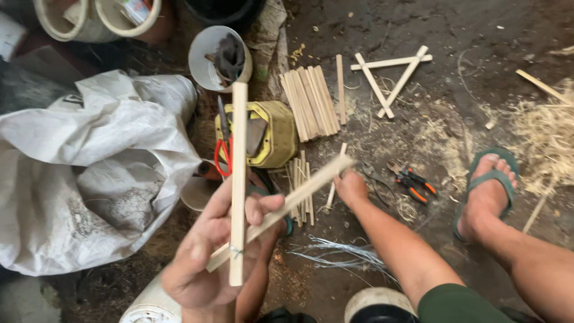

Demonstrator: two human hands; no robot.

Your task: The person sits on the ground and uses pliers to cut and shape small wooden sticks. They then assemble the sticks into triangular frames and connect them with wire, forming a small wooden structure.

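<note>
- You held two thin wooden sticks (239, 179) crossed and bound with a wrap of thin wire (237, 251) near their lower ends, raised close to the camera above the floor.
- Your left hand (209, 263) was closed around the crossing, fingers and thumb pinching both sticks just beside the binding.
- Your right hand (351, 186) reached out to the far tip of the slanted stick (299, 194); its fingers looked curled at that tip, though whether they clamped it could not be told.
- The sticks looked light, stiff and dry, likely to snap if bent hard; the best hold seemed to be at the crossing, where the wire kept them from sliding.
- Under your hands lay a small pile of short sticks (301, 191) and a loose bundle of pale wire strands (341, 254).
- Farther out sat a yellow box (278, 134) with red-handled scissors (222, 152) lying on it, and a neat bundle of sticks (311, 101) beside it.
- A finished stick triangle (388, 78) lay well apart on the dirt floor (466, 36), and orange-handled pliers (412, 182) lay near your sandalled foot (487, 188).
- A large white sack (89, 167) crowded the left side; open room was to the right, over the bare floor and shavings (547, 137).
</note>
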